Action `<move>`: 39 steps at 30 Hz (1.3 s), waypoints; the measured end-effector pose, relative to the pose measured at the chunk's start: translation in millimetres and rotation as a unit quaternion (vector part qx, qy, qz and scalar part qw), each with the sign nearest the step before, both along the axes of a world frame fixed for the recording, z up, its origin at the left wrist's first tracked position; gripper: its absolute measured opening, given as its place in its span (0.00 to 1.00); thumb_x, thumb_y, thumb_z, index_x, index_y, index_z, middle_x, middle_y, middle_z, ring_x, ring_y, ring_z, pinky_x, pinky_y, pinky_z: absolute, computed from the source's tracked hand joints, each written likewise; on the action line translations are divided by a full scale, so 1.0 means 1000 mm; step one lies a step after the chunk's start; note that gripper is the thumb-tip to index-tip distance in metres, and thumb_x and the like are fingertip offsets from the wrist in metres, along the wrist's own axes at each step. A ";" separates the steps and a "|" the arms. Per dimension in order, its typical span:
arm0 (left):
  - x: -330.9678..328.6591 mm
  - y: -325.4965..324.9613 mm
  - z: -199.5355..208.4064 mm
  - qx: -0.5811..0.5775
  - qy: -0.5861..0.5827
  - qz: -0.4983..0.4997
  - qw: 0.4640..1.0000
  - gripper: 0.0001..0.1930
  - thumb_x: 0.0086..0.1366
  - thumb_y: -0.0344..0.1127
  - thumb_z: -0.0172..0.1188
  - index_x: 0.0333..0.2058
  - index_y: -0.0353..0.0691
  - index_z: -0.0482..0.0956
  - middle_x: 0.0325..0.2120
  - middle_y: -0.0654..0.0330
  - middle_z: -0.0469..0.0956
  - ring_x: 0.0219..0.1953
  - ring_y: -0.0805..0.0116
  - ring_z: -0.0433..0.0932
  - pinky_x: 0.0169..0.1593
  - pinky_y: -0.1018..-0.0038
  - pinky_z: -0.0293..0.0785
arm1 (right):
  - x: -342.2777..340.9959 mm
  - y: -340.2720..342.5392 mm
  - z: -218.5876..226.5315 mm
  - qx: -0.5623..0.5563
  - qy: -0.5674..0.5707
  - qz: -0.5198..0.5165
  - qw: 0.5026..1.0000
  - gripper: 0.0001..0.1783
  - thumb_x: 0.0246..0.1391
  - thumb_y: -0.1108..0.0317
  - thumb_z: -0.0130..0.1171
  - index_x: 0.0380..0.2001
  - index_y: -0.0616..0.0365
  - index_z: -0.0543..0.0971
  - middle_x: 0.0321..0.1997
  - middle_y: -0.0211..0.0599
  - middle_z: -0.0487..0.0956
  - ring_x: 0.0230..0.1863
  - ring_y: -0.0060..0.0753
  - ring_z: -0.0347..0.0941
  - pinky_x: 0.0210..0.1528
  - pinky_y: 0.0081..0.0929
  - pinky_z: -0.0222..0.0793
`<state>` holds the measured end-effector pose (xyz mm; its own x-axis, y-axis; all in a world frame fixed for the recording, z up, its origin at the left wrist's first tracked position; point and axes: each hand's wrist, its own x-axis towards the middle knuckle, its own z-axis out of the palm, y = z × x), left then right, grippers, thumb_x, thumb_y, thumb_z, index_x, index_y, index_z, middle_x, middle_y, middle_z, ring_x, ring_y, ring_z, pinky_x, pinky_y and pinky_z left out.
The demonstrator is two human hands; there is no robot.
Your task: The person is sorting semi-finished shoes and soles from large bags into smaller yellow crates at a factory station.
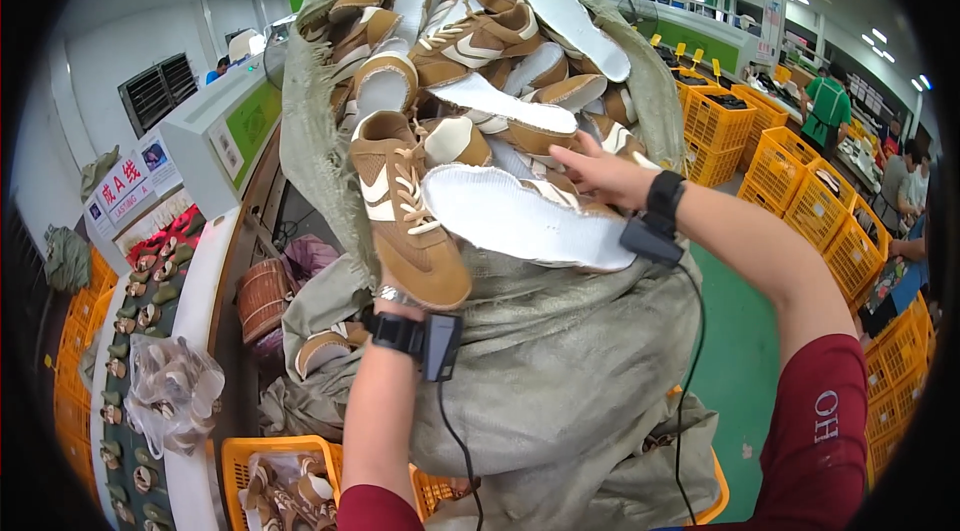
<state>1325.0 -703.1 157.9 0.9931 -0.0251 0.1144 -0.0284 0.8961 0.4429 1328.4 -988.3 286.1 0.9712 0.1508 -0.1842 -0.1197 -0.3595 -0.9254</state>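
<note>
Brown shoe (408, 216) sits right over my left hand (388, 281), at the near side of the sack; toe points back toward me and slightly right, heel opening away, long axis running mostly near-to-far, laces facing up. The shoe hides most of that hand, so I can't tell how the fingers sit. White-soled shoe (530, 216) lies just on the near side of my right hand (612, 174), sole toward me, long axis roughly left-right, dipping a bit to the right. On that hand I see fingers extended and parted; the rest is tucked behind the sole, so can't tell if it grips. Room: beyond both hands it's tight, shoe pile (470, 46) up to the sack's frayed rim. Below and between the wrists, slack grey sack (480, 361) folds, with a black cable (465, 441) hanging from the left wrist and another cable (681, 431) from the right. Left of the left hand, sack edge, then the conveyor's white side rail (190, 476). Right of the right hand, sack edge, green floor (745, 331), then yellow crates (715, 121). Orange-yellow crate (236, 451) sits below-left of the left hand.
</note>
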 end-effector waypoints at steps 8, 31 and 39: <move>-0.113 0.004 0.077 -0.076 -0.120 -0.186 0.972 0.31 0.59 0.62 0.43 0.50 0.42 0.67 0.37 0.59 0.76 0.25 0.72 0.76 0.26 0.75 0.76 | 0.034 -0.011 0.047 -0.088 -0.154 0.133 0.975 0.30 0.51 0.46 0.54 0.50 0.54 0.62 0.39 0.32 0.70 0.34 0.17 0.64 0.29 0.20 0.64; -0.078 -0.062 0.100 0.307 0.023 0.225 0.925 0.28 0.58 0.43 0.57 0.53 0.42 0.56 0.46 0.57 0.66 0.46 0.64 0.68 0.48 0.67 0.68 | 0.029 -0.017 0.064 -0.101 -0.004 0.157 0.983 0.46 0.47 0.33 0.47 0.62 0.48 0.52 0.65 0.40 0.53 0.56 0.40 0.59 0.45 0.32 0.66; -0.039 -0.050 0.041 0.194 -0.063 -0.107 0.973 0.36 0.61 0.50 0.53 0.59 0.49 0.42 0.56 0.58 0.56 0.55 0.63 0.60 0.54 0.62 0.63 | 0.001 -0.013 0.014 0.023 0.142 0.244 0.959 0.42 0.48 0.31 0.42 0.61 0.43 0.56 0.61 0.33 0.62 0.59 0.33 0.60 0.56 0.43 0.57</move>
<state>1286.2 -752.9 198.5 0.9393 -0.2946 0.1759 0.0640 0.6542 0.7536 1329.6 -1001.4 299.6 0.6951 0.5882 -0.4134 -0.1971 -0.3971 -0.8963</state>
